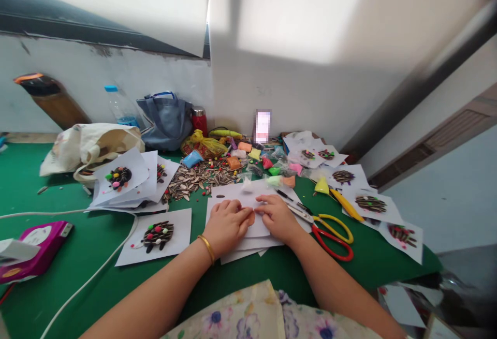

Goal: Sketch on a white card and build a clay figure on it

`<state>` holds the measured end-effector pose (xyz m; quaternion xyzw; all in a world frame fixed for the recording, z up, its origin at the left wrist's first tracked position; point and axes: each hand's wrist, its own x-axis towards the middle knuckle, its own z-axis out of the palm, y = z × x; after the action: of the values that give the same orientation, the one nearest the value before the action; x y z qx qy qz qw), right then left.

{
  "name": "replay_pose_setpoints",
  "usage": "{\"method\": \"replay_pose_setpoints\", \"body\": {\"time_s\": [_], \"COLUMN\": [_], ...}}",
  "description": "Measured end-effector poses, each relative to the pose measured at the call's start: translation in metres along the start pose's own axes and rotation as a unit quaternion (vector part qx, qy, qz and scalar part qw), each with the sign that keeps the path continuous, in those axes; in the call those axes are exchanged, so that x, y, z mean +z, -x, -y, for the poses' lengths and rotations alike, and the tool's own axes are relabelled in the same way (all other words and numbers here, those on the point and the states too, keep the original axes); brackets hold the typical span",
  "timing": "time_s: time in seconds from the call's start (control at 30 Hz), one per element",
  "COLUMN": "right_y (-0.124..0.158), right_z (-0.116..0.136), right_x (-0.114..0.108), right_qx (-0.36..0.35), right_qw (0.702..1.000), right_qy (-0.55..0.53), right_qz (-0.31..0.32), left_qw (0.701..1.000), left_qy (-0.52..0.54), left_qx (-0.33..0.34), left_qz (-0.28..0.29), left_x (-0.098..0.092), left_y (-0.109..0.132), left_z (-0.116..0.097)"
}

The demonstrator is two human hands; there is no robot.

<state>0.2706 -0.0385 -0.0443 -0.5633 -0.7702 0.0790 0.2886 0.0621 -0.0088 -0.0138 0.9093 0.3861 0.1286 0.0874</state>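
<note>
A flat piece of orange modelling clay (251, 218) lies on a stack of white paper (217, 205) in front of me. My left hand (229, 225), with a gold bangle at the wrist, covers part of it and holds it between fingers and paper. From the other side my right hand (277, 219) reaches in, fingers apart, its index fingertip at the clay's upper edge. Beside the right hand lie a black pen (284, 195) and scissors (333, 235) with one yellow and one red handle. A single sunflower seed (220, 196) rests on the paper.
Sunflower seeds (190, 179) and clay packets (233, 163) spread behind the paper. Seed-decorated sheets lie left (158, 235) and right (370, 203). A yellow utility knife (347, 205), white cable (97, 271), magenta device (42, 246), blue bag (165, 121) and bottle (120, 108) surround the workspace.
</note>
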Motion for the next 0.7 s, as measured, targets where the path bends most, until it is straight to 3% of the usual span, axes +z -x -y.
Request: {"method": "replay_pose_setpoints", "body": {"time_s": [0.7], "right_y": [-0.002], "right_z": [0.010], "right_x": [-0.007], "right_qx": [0.001], "right_qw": [0.999], "right_qy": [0.034], "right_qz": [0.014], "left_qw": [1.000], "left_qy": [0.026], "left_qx": [-0.004], "left_qz": [-0.002], "left_x": [0.002], "left_y": [-0.001], "left_z": [0.009]}}
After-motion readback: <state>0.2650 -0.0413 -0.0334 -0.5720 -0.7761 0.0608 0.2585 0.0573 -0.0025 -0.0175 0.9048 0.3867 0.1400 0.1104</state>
